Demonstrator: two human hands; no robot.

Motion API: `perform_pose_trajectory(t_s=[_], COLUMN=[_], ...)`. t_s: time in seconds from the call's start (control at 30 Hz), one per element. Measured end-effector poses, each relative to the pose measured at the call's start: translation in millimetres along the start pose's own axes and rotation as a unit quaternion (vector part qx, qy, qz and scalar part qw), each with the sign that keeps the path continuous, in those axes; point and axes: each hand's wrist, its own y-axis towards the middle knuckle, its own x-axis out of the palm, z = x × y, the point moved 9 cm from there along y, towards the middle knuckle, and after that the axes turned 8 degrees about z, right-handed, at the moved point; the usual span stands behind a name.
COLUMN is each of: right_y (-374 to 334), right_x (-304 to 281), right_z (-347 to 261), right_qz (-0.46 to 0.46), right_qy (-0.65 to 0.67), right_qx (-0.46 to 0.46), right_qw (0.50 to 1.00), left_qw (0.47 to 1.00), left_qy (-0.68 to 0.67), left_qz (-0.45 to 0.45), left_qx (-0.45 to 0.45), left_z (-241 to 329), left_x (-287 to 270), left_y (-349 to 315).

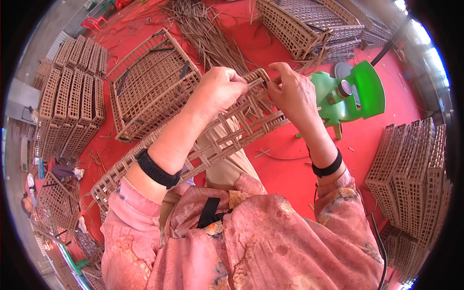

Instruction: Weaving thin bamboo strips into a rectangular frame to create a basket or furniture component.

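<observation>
Fingers of the left hand (220,89) pinch the rim of a brown woven basket (232,149) at upper centre, while those of the right hand (296,92) curl by its corner; from my remote post I cannot tell whether they grip a strand. The basket slants across the frame from lower left to upper centre, over the wearer's lap. I judge it light and fairly stiff, its narrow strips bendable and apt to snag; the thick rim or corner looks the surest hold. Loose strips (208,36) lie at top centre; a green stool (369,92) bearing a jar (339,92) stands at right.
</observation>
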Motion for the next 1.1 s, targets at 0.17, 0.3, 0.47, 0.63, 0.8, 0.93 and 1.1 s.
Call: perform_pose_trajectory(t_s=[0.17, 0.3, 0.47, 0.63, 0.8, 0.93, 1.1], right_y=[-1.9, -1.3, -5.9, -1.7, 3.4, -13.8, -14.2], right_x=[0.0, 1.1, -2.7, -3.7, 46.8, 60.6, 70.4], right_z=[2.3, -2.8, -6.0, 5.3, 107.1, 152.5, 125.6], right_qz=[-0.053, -0.032, -0.02, -0.03, -0.159, -0.171, -0.135], right_qy=[0.022, -0.022, -0.038, 0.034, 0.034, 0.357, 0.468], right_qx=[0.05, 0.017, 0.0, 0.044, -0.071, 0.327, 0.32], right_qw=[0.997, 0.999, 0.999, 0.998, 0.984, 0.858, 0.813], left_qw=[0.999, 0.998, 0.993, 0.982, 0.934, 0.931, 0.948], left_qy=[0.052, 0.058, 0.096, 0.136, 0.261, 0.249, 0.174], left_qz=[0.005, 0.006, 0.025, 0.028, 0.091, 0.137, 0.13], left_qx=[0.015, 0.021, 0.061, 0.128, 0.228, 0.229, 0.233], left_z=[2.5, -0.2, 5.1, 17.3, 49.9, 45.0, 35.4], left_x=[0.3, 2.8, 11.2, 17.2, 49.0, 69.5, 51.2], left_y=[0.6, 3.9, 9.4, 16.2, 24.7, 38.2, -15.0])
